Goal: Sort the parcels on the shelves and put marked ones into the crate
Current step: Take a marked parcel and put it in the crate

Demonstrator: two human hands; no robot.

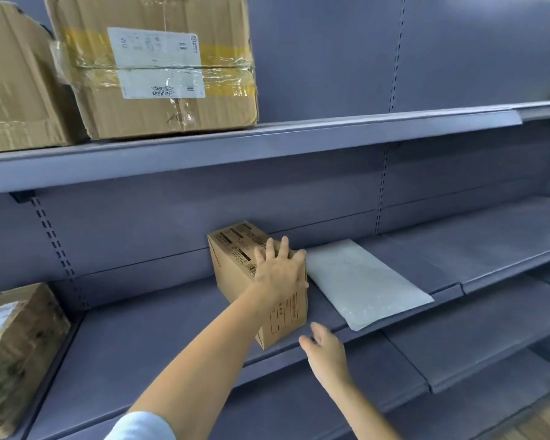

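While the left hand (280, 269) lies flat with fingers spread on top of the small cardboard box (235, 271), the right hand (326, 350) hovers released just below its front corner. That box stands on the middle shelf (159, 338), touching a white padded envelope (362, 281).

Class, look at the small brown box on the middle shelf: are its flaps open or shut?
Shut. The small brown box shows flat, closed faces with no raised flaps; the left hand presses on top.

Matt cardboard box (235, 268), glossy plastic mailer (365, 281), smooth painted metal shelf (172, 338)
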